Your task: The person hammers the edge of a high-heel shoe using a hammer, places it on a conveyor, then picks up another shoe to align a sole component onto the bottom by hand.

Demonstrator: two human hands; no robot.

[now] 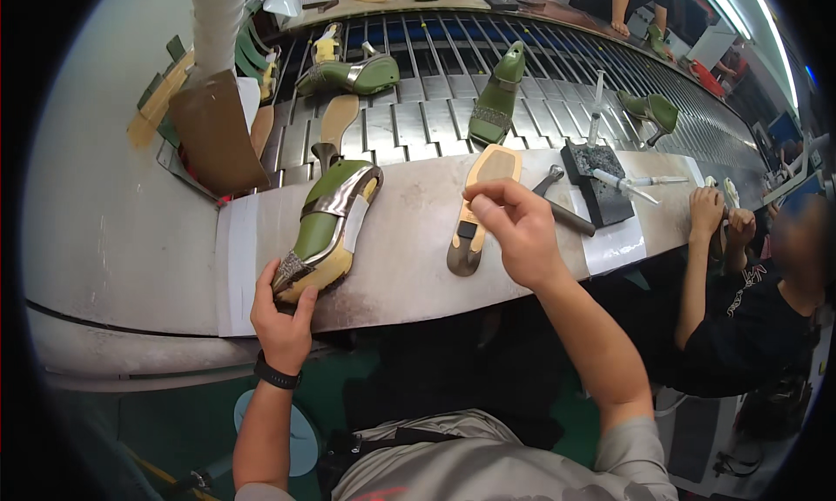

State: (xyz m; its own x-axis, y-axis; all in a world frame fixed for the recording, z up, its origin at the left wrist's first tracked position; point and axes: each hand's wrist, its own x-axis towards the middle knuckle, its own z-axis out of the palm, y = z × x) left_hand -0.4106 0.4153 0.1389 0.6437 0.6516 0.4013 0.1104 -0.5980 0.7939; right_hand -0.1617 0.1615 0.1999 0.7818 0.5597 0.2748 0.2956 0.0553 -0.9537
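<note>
A heeled sandal on a green shoe last (326,231) lies on its side at the front of the bench, with silver straps and a glittery band. My left hand (283,314) grips its toe end, thumb on one side and fingers on the other. A tan insole (501,163) with a dark square and a brown heel end lies flat to the right. Over its middle hovers my right hand (527,240), thumb and index finger pinched and the others curled. Whatever the pinch may hold is too small to make out.
Beyond the bench runs a slatted metal conveyor (418,109) bearing more green lasts (496,96). At right stand a dark block (601,188) with syringes (623,186) and a hammer (566,209). A co-worker (740,301) works at far right. A brown board (218,131) hangs at left.
</note>
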